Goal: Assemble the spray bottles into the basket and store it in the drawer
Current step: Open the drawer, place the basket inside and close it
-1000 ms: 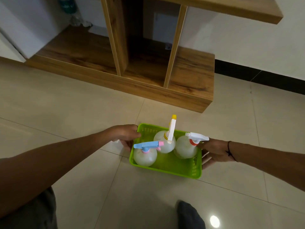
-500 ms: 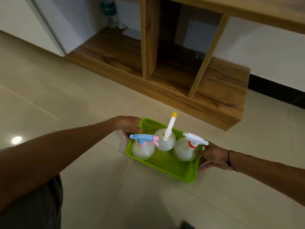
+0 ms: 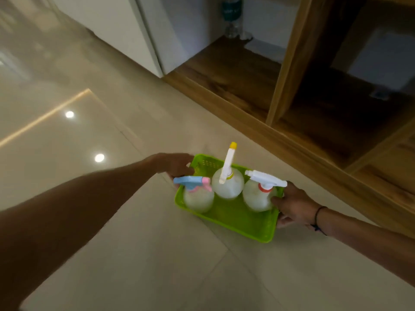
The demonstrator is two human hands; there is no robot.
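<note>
We grip basket point(image 3: 235, 223) between left hand point(image 3: 177, 168) and right hand point(image 3: 294, 206), one per end, for balance | three bottles point(image 3: 228, 185) upright between hands | drawer unseen

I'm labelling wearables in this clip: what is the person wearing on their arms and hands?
Both forearms are bare, with no sleeves in view. The left hand wears nothing: no glove, ring or watch shows. The right hand is also ungloved; a thin dark cord bracelet circles its wrist.
</note>
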